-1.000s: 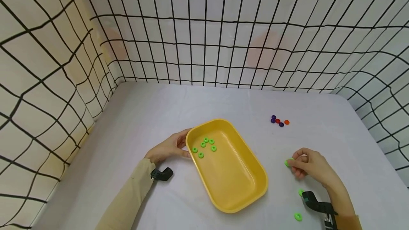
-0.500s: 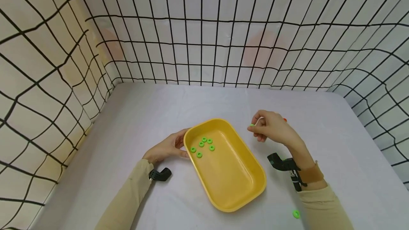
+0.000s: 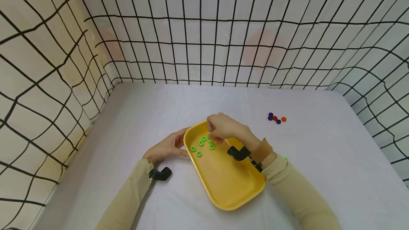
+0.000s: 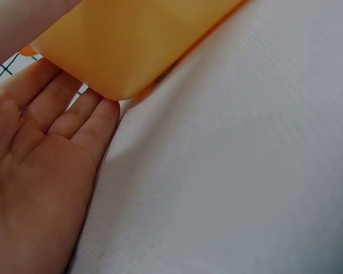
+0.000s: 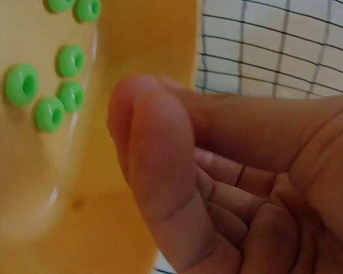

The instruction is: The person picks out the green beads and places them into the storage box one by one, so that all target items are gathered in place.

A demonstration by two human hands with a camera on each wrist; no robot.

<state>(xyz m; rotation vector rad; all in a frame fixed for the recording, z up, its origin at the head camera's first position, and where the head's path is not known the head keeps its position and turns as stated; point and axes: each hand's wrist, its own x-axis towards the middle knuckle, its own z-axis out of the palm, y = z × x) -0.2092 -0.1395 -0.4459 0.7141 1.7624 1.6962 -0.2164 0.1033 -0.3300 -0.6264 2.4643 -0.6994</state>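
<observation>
Swung leftward from beyond the tray's right rim, the right hand [image 3: 225,127] is now over the far end of a yellow, rectangular, round-cornered plastic tray [image 3: 223,176]. Its thumb and forefinger are pinched on a small round green ring [image 3: 210,133], of which only a touch of green shows from the head; the fingertips hide it in the right wrist view. Six matching green rings [image 3: 199,154] lie scattered on the tray's floor at that end, just as before. At the tray's left corner, the left hand [image 3: 167,147] grips the outside, thumb against the side and fingers bent around it.

Beneath everything stretches a white, softly creased cloth surface [image 3: 319,134]. Toward its far right, well apart from the tray, sit three dark purple beads [image 3: 278,121], one red bead [image 3: 275,118] and one orange bead [image 3: 283,119], closely grouped. Black square-meshed netting [image 3: 200,19] rises along the left, back and right, sagging in places. Behind it a pale wall [image 3: 174,3] carries faint reddish patches, and the left side looks yellowish.
</observation>
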